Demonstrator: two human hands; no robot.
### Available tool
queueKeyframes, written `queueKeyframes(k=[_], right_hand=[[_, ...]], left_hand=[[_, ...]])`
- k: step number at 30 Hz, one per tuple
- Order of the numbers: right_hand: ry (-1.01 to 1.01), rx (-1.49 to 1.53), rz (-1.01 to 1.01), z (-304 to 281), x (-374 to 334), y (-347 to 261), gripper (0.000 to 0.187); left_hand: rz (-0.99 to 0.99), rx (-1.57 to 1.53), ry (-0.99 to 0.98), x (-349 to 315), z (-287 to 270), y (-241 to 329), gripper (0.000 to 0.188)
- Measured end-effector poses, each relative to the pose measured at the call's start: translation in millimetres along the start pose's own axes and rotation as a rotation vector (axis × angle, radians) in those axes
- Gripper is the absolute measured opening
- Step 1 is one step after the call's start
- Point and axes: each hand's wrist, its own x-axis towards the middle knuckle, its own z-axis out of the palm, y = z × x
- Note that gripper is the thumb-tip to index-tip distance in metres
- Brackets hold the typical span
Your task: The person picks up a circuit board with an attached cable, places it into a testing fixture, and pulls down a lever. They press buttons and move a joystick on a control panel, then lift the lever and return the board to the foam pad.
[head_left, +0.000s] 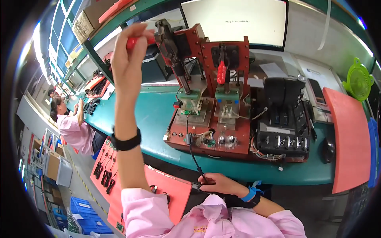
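Observation:
My left hand (129, 51) is raised at the upper left, its fingers wrapped round the red handle (137, 41) of a black toggle clamp (170, 43). Below that clamp, a small green circuit board (191, 112) sits in the left station of a dark red test fixture (206, 142). From the board a black cable (192, 152) with a thicker lump on it runs down toward me. Near the bench's front edge my right hand (218, 184) is closed on this cable. A second clamp's red handle (221, 73) hangs down at the right station, with neither hand on it.
A black control box (281, 139) stands right of the fixture, near a black computer mouse (328, 150) and a red foam sheet (351, 139). A lit monitor (238, 20) is behind. Cables lie on a red board (158, 182) at lower left. Another person (75, 127) works farther left.

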Motion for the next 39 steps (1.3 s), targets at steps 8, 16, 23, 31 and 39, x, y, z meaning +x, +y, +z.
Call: queueKeyframes(k=[8,16,23,31,39], right_hand=[[0.124,-0.014,-0.194,12,-6,-5,0.035],[0.158,0.047,-0.192,18,10,3,0.030],[0.212,0.247,-0.262,38,20,8,0.025],[0.255,0.537,-0.378,59,34,12,0.018],[0.050,0.736,-0.107,56,21,-3,0.048]], left_hand=[[0.262,-0.018,0.501,-32,30,-56,0.023],[-0.493,0.119,0.137,-196,-5,-32,0.038],[-1.460,-1.242,-0.546,-391,77,3,0.039],[-1.049,-0.775,0.498,-373,62,-30,0.039],[-0.488,-0.002,0.314,-292,56,-13,0.030]])
